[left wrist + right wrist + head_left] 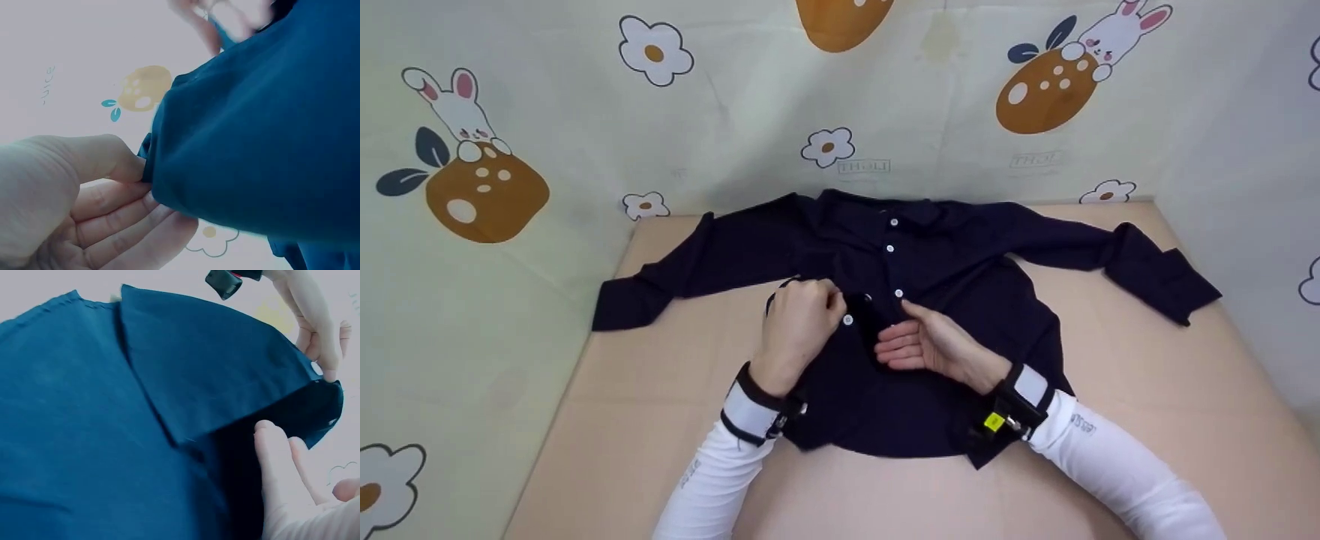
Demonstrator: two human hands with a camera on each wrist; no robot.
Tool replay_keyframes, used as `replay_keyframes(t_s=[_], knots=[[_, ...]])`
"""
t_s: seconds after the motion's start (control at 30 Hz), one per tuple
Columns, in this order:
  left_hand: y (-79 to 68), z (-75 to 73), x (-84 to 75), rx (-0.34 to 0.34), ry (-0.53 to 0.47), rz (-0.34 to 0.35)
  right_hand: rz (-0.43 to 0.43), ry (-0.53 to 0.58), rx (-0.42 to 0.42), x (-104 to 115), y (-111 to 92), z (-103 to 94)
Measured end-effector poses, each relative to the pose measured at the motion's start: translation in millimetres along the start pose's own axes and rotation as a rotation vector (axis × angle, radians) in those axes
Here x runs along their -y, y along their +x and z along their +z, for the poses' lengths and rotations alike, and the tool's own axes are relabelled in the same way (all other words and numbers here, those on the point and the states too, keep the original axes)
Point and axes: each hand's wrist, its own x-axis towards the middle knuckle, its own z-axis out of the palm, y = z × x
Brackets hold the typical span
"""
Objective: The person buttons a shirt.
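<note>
A dark navy button-up shirt (900,420) lies spread front up, its sleeves out to both sides. My left hand (802,319) pinches the shirt's front edge and lifts it, close to a white button (847,319). In the left wrist view, thumb and fingers meet at the lifted cloth (253,146). The right hand (941,345) is over the front opening with its fingers extended, the thumb near another white button (898,293). Seen from the right wrist, straight fingers (275,461) lie against the dark gap beneath the raised flap (214,365).
The shirt rests on a pinkish-beige tabletop (1110,450). Pale sheets (765,90) printed with rabbits, fruit and flowers stand at the back and both sides. Near the back edge is the shirt's collar (870,206). Both wrists wear strapped cameras.
</note>
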Motion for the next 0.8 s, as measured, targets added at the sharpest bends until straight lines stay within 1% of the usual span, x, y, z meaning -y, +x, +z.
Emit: replay_keyframes(t_s=[0.1,0.2,0.3,0.4,0.47,0.53,0.6,0.7,0.8], knots=[[1.3,-4.0,0.4,0.009,-0.019,-0.012,0.039,0.017,0.032,-6,1,-1.5],[0.9,-7.2,1.5,-0.009,-0.043,0.008,0.060,0.073,0.037,-9,3,-2.4],[-2.5,-11.8,2.4,-0.015,-0.060,0.046,0.051,0.155,0.027,-9,8,-3.0],[-8.7,-18.5,2.3,0.019,-0.079,0.123,-0.002,0.241,0.014,-6,13,-4.8],[-13.8,-22.2,1.3,0.071,-0.095,0.191,-0.049,0.302,0.006,-1,17,-7.0],[-19.6,-24.2,-0.7,0.151,-0.111,0.256,-0.096,0.356,0.009,4,20,-9.7],[-25.7,-23.4,-3.8,0.240,-0.119,0.304,-0.133,0.401,0.015,10,22,-12.3],[-35.1,-15.3,-10.2,0.375,-0.103,0.348,-0.172,0.423,0.031,18,21,-15.4],[-45.0,-0.2,-17.7,0.475,-0.083,0.391,-0.205,0.423,0.042,24,19,-16.5]])
